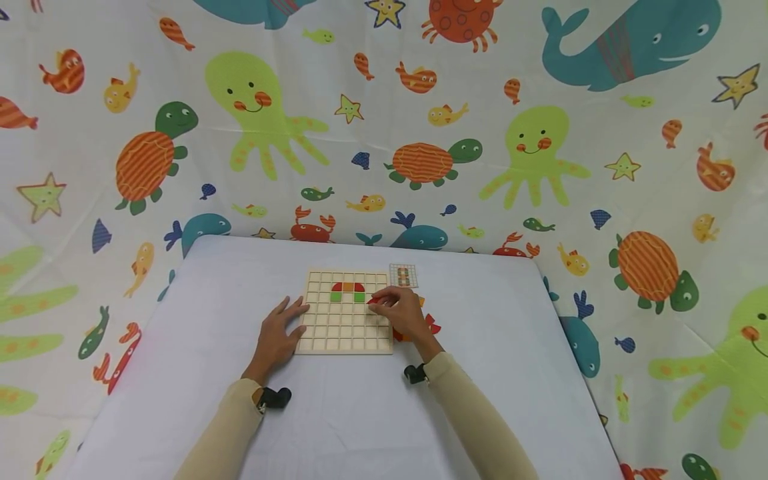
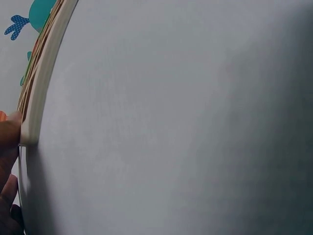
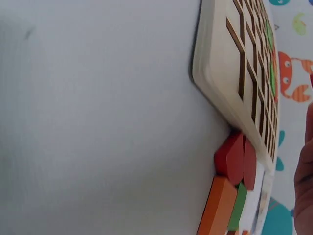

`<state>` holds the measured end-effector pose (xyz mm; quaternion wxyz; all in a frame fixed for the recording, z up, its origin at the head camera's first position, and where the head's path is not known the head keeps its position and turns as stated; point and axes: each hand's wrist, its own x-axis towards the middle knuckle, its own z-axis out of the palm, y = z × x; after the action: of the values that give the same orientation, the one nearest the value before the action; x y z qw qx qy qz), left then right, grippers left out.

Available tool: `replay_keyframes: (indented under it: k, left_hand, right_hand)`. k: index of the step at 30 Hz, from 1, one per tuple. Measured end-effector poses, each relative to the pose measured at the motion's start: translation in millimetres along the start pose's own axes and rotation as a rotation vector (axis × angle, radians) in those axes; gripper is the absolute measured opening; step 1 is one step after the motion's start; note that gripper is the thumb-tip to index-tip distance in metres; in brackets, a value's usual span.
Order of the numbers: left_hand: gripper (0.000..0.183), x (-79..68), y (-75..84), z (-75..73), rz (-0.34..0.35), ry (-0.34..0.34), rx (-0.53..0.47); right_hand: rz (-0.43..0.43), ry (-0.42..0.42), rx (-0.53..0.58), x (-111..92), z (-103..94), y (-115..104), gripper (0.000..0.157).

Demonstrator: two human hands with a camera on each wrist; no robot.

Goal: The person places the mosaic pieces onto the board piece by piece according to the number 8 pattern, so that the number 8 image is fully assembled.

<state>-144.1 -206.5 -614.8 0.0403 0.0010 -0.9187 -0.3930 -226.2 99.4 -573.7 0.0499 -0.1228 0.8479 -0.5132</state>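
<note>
A wooden grid board (image 1: 345,327) lies on the table. Near its far side are red quarter-round corner pieces around an orange square (image 1: 348,287), with a green square (image 1: 336,297) and another green square (image 1: 359,297) below. My left hand (image 1: 276,337) rests at the board's left edge, fingers spread; its fingers (image 2: 9,134) touch the board edge (image 2: 36,107) in the left wrist view. Over the board's right part, my right hand (image 1: 407,313) pinches a small red piece (image 1: 373,301) between thumb and fingers. In the right wrist view, only part of that hand (image 3: 304,181) shows.
Loose red pieces (image 1: 432,325), with orange and green ones, lie right of the board, partly behind the right hand. The right wrist view shows an orange block (image 3: 216,208) and a green block (image 3: 237,206). A gridded pattern card (image 1: 403,275) lies beyond the board's far right corner.
</note>
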Motion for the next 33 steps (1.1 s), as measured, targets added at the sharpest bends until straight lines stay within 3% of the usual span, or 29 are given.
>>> replay_keyframes:
  k: [8,19,27,33]
  left_hand:
    - [0.052,-1.2,-0.9,0.4,-0.005,0.004,-0.002]
    - [0.051,-1.4,0.4,1.2,-0.005,0.009,-0.013]
    - [0.051,-0.4,0.1,-0.1,-0.006,0.001,0.002]
    - [0.052,-0.1,-0.3,0.5,-0.017,-0.006,-0.001]
  right_hand:
    - [-0.008,0.028,-0.019,1.4,22.8,-8.7,0.007]
    - [0.03,0.044,-0.08,1.2,33.2,-10.7,0.012]
    - [0.135,0.032,-0.267,4.9,36.1,-5.4,0.022]
    - [0.107,0.016,-0.413,6.9,40.2,-8.4,0.025]
